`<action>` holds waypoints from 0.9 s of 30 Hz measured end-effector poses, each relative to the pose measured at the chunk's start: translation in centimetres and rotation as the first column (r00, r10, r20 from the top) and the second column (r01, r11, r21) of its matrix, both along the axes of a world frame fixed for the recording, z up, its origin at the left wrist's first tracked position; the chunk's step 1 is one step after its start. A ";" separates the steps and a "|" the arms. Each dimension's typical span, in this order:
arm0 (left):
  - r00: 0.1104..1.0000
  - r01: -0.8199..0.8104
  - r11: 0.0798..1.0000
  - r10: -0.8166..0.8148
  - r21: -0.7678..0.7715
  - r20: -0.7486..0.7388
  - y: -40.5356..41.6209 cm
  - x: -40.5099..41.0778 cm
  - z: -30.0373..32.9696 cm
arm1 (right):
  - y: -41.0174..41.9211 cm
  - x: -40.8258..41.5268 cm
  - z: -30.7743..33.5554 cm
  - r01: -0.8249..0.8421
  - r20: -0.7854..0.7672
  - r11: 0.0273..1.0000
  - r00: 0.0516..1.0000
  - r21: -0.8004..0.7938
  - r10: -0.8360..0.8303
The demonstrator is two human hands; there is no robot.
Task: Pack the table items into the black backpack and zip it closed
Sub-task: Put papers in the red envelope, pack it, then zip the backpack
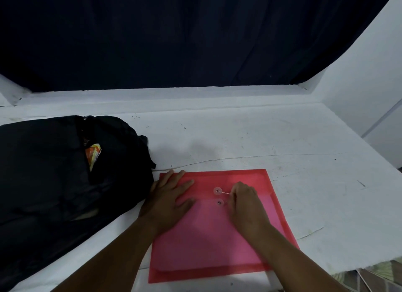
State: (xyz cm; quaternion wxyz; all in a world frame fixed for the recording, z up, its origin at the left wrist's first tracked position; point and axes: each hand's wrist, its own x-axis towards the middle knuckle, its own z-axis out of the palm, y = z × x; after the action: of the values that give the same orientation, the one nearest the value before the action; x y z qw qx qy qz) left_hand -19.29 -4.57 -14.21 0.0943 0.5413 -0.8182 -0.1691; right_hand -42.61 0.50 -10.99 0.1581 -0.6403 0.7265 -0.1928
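right hand [243,199] pinched the string [226,193] while left hand [168,196] lay flat pinning the red folder [208,243]; a slack wrap might have let the flap spring open.

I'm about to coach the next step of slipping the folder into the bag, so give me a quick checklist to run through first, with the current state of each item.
1. Red folder lies flat on the table: ok.
2. Left hand presses flat on the folder to steady it: ok.
3. Right hand pinches the string by the upper button: ok.
4. String wound round both buttons, flap secured: not ok; it runs only from the upper one.
5. Black backpack open: ok; a gap shows an orange packet inside.
6. Room inside for the folder: cannot tell.
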 end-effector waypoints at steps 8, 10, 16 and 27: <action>1.000 -0.017 1.000 0.018 0.025 -0.015 -0.1 -0.2 0.2 | -0.6 0.3 1.3 0.206 0.680 0.977 0.710 0.048 -0.183; 1.000 -0.020 1.000 0.020 0.023 -0.012 -0.1 -0.3 0.4 | -1.0 0.0 1.3 0.249 0.812 0.962 0.536 0.110 -0.232; 0.999 -0.029 0.999 0.030 0.023 -0.040 -0.1 -0.4 0.5 | -1.5 -0.9 1.3 0.103 0.791 0.976 0.573 0.190 -0.215; 0.998 -0.038 0.999 0.039 0.010 -0.055 -0.1 -0.4 0.3 | -0.1 -3.9 2.2 0.050 0.885 0.974 0.409 0.221 -0.222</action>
State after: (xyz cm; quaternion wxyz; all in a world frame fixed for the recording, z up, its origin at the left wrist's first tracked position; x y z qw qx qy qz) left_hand -19.66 -4.68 -13.94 0.1177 0.5526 -0.8038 -0.1860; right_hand -46.48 0.37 -8.76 0.5580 -0.3595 0.5897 -0.4600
